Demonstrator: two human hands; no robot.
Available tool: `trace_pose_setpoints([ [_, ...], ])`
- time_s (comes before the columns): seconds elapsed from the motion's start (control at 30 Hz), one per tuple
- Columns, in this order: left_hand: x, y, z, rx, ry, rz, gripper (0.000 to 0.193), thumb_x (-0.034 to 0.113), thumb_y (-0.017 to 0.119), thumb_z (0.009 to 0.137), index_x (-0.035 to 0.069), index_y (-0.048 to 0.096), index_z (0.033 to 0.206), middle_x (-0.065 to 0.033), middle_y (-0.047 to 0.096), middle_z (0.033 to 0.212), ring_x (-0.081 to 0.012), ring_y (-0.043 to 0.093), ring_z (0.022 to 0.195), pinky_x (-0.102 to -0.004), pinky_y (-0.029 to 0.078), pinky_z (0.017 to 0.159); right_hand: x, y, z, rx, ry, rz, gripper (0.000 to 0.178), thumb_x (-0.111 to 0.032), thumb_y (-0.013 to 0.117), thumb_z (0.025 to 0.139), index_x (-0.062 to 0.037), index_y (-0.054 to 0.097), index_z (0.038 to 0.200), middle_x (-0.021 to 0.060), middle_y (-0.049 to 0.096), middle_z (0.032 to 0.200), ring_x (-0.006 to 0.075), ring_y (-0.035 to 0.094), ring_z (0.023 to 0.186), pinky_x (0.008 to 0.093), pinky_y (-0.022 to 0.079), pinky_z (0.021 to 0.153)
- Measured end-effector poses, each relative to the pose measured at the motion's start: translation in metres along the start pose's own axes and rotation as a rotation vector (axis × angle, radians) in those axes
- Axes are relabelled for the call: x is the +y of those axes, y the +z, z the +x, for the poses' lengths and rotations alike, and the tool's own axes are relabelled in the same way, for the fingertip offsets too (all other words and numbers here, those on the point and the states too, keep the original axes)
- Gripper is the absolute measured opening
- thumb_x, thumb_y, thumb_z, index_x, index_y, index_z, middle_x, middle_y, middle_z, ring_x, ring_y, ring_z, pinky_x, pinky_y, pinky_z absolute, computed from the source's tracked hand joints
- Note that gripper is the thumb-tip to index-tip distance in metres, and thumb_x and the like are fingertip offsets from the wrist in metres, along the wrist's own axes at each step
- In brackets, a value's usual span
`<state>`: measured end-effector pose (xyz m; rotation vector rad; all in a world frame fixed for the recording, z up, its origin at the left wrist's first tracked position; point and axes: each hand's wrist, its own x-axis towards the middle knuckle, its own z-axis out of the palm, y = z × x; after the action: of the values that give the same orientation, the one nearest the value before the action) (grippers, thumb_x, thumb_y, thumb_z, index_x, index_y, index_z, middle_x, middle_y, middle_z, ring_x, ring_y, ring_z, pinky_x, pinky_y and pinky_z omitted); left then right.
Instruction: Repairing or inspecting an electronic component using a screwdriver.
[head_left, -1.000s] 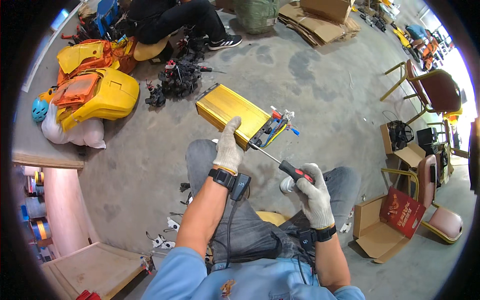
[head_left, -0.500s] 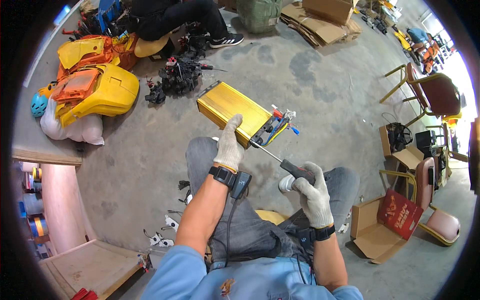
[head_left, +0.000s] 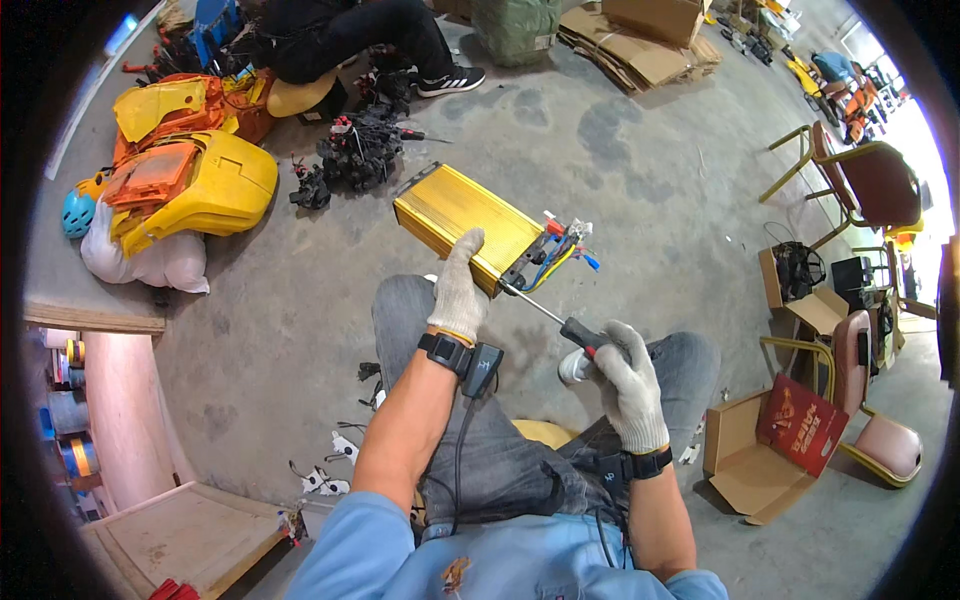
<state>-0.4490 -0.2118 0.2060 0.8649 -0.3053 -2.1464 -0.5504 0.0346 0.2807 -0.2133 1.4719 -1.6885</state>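
Observation:
My gloved left hand (head_left: 462, 285) grips the near edge of a gold metal box (head_left: 470, 215), thumb on its top face and the other fingers hidden beneath. Out of the box's right end come several coloured wires with connectors (head_left: 566, 248). In my gloved right hand (head_left: 630, 385) is a screwdriver (head_left: 580, 335) with a dark grey and red handle. Its shaft slants up and left, and the tip meets the near corner of the box's wired end. Whether a screw sits under the tip is too small to tell. The box is held above my knees.
Black cabled parts (head_left: 355, 150) lie on the floor ahead, beside a seated person's shoe (head_left: 450, 80). Yellow plastic shells (head_left: 225, 180) are piled at left. Small white parts (head_left: 325, 482) lie near my left leg. At right stand an open cardboard box (head_left: 750, 480) and chairs (head_left: 870, 185).
The fingers of my right hand have shifted on the screwdriver handle, and its red part now shows. The box and my left hand stay in place.

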Motion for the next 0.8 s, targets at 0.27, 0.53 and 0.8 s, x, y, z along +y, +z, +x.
trace_pose_setpoints([
  [0.27,0.002,0.000,-0.003,0.054,-0.005,-0.017,0.056,0.011,0.072,0.096,0.001,0.047,0.145,-0.0181,0.061,0.136,-0.0343,0.065,0.124,-0.0497,0.058,0.105,0.000,-0.011,0.005,-0.019,0.126,-0.021,0.035,-0.019,0.060,0.106,0.0031,0.059,0.132,0.0083,0.061,0.106,0.0132,0.063,0.080,0.0277,0.056,0.069],
  [0.53,0.001,0.004,-0.001,0.063,0.019,-0.008,0.053,0.011,0.068,0.099,0.000,0.046,0.146,-0.0192,0.061,0.137,-0.0350,0.065,0.125,-0.0502,0.056,0.108,-0.001,-0.004,0.006,0.094,0.071,0.012,0.039,-0.025,0.060,0.106,0.0014,0.057,0.135,0.0065,0.058,0.106,0.0123,0.062,0.084,0.0264,0.056,0.074],
  [0.8,-0.003,-0.001,0.004,0.064,0.025,0.002,0.054,0.012,0.068,0.099,-0.001,0.045,0.146,-0.0205,0.060,0.137,-0.0353,0.064,0.126,-0.0495,0.056,0.108,-0.002,0.001,-0.002,0.047,0.069,0.019,0.037,-0.026,0.060,0.107,-0.0006,0.057,0.134,0.0077,0.058,0.109,0.0119,0.061,0.085,0.0228,0.051,0.070],
])
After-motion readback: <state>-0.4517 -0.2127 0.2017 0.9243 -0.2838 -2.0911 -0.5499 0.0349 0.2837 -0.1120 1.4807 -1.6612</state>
